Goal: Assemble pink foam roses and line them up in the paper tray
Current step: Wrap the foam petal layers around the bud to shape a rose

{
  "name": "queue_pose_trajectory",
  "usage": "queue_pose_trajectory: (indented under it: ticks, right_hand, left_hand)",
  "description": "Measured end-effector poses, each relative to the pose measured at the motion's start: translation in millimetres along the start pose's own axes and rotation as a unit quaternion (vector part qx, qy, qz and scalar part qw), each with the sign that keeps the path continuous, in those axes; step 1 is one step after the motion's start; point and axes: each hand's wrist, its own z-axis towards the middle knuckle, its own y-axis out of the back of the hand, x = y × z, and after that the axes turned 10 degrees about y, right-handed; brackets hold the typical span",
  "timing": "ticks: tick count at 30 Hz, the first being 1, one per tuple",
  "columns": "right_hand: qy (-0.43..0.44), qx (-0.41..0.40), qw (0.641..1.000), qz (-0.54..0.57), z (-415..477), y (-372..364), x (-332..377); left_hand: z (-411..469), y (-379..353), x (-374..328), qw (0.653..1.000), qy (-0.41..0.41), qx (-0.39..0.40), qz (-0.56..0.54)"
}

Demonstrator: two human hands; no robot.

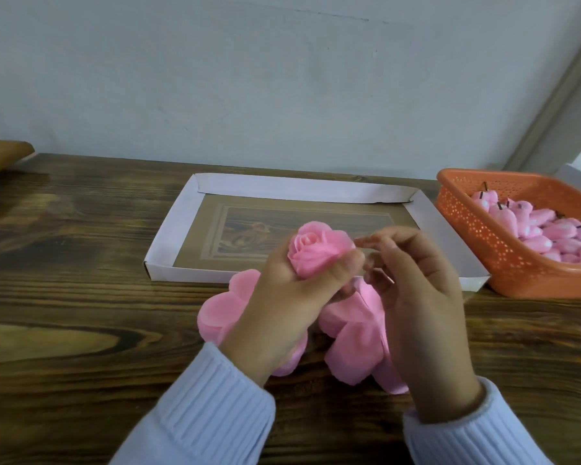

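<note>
My left hand (pixel 292 297) grips a pink foam rose (pixel 316 251) from below, its bloom facing up, over the near edge of the paper tray (pixel 178 229). Right beside the rose, my right hand (pixel 420 297) has its fingers curled, with the fingertips close to the rose's right petals; a thin pin-like sliver shows near them, blurred. Stacks of loose pink foam petals (pixel 218 313) lie on the table under both hands. The tray holds no roses.
An orange perforated basket (pixel 483 236) at the right holds several pink foam buds (pixel 550 229) with dark stems. The wooden table (pixel 81 297) runs back to a grey wall. A brown object (pixel 0 156) sits at the far left edge.
</note>
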Motion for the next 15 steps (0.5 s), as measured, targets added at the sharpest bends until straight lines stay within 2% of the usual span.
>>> queue_pose_trajectory:
  ticks: [2, 4, 6, 7, 9, 11, 13, 15]
  right_hand:
    - [0.02, 0.011, 0.999, -0.038, -2, -2, -2]
    - [0.094, 0.051, 0.989, -0.1, -4, -4, 1]
    - [0.186, 0.121, 0.957, -0.185, -6, -6, 2]
    - [0.211, 0.154, 0.942, -0.212, -8, -6, 1]
    - [0.211, 0.195, 0.93, -0.231, -9, -7, 1]
    - [0.201, 0.21, 0.929, -0.227, -9, -8, -1]
    - [0.206, 0.217, 0.929, -0.219, -8, -8, -1]
    - [0.21, 0.222, 0.931, -0.201, -7, -9, -1]
  left_hand:
    - [0, 1, 1, 0.999, -0.021, -0.016, 0.019]
    - [3, 3, 4, 0.997, -0.032, -0.034, 0.058]
    - [5, 0, 3, 0.994, -0.049, -0.049, 0.09]
    - [7, -2, 4, 0.995, -0.048, -0.054, 0.07]
    - [9, -7, 4, 0.998, -0.022, -0.061, 0.003]
    - [11, -8, 5, 0.998, -0.033, -0.06, -0.008]
    - [9, -4, 6, 0.997, -0.057, -0.049, 0.012]
    - [6, 0, 5, 0.994, -0.077, -0.026, 0.079]
